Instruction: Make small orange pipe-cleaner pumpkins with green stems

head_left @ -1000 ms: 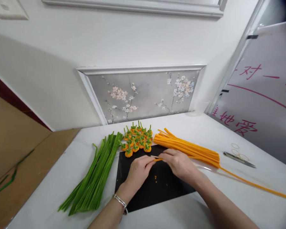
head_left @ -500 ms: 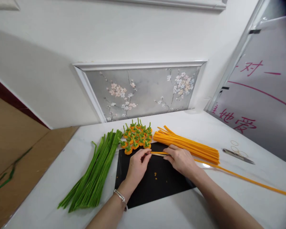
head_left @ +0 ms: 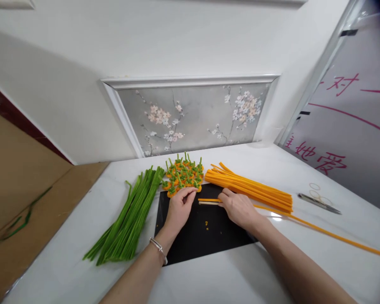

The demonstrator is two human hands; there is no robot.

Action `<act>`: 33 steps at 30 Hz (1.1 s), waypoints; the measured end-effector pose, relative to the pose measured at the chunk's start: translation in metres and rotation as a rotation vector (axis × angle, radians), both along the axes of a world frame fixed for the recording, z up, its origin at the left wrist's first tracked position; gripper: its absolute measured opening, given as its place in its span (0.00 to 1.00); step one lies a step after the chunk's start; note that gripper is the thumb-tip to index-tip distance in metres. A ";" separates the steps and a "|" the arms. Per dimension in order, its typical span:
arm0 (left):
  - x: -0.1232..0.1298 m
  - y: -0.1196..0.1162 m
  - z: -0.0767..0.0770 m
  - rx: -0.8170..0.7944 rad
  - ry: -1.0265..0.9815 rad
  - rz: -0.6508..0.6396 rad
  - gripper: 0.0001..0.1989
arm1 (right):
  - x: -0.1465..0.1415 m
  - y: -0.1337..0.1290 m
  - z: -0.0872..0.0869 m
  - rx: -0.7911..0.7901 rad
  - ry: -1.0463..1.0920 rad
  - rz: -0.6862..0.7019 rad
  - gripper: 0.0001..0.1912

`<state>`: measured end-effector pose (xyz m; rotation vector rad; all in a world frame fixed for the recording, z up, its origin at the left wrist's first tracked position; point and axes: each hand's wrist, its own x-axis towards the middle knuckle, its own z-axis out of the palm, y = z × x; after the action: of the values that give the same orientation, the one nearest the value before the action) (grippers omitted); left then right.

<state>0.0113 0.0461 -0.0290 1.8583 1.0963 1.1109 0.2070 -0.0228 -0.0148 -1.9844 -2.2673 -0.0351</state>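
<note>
My right hand [head_left: 239, 210] is closed around an orange pipe cleaner [head_left: 209, 199] and a thin pale stick [head_left: 208, 203] lying side by side. Their short ends stick out to the left of my fingers, and the pipe cleaner's long tail runs off to the right edge. My left hand [head_left: 179, 210] is just left of those ends, apart from them, its thumb and forefinger pinched together with nothing seen between them. Both hands are over a black mat [head_left: 193, 240]. Right behind my left hand are several small orange pumpkin shapes with green stems [head_left: 185, 173].
A bundle of green pipe cleaners [head_left: 129, 219] lies at the left, a bundle of orange ones [head_left: 250, 188] at the right. Tweezers [head_left: 319, 203] and thin rubber bands [head_left: 315, 193] lie farther right. Orange scraps [head_left: 206, 225] dot the mat. A cardboard box [head_left: 28, 202] stands left of the table.
My left hand has let go of the ends of the pipe cleaner and stick and drawn slightly away from them. My right hand still holds both. The view has shifted a little.
</note>
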 end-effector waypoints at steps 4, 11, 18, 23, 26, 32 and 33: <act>0.000 0.002 0.011 -0.164 -0.017 -0.041 0.15 | -0.007 -0.009 0.011 0.105 0.003 0.061 0.10; -0.005 -0.007 0.038 -0.668 0.041 -0.386 0.22 | -0.009 -0.014 0.015 0.229 -0.057 0.189 0.11; -0.012 -0.011 0.049 -0.688 0.213 -0.562 0.19 | -0.016 -0.016 0.012 0.261 -0.106 0.302 0.10; -0.010 -0.020 0.043 -0.457 0.346 -0.492 0.18 | -0.017 -0.020 0.013 0.226 0.011 0.324 0.07; -0.015 -0.027 0.039 -0.396 0.327 -0.419 0.17 | -0.010 -0.022 0.017 0.258 0.147 0.302 0.13; -0.022 -0.035 0.043 -0.430 0.343 -0.432 0.19 | 0.009 -0.018 0.026 0.253 0.272 0.355 0.15; -0.021 -0.036 0.044 -0.446 0.338 -0.436 0.20 | 0.010 -0.018 0.027 0.247 0.260 0.389 0.16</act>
<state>-0.0100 0.0099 0.0150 1.8276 0.9536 0.2806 0.2170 -0.0408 0.0123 -1.3224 -2.3018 -0.0166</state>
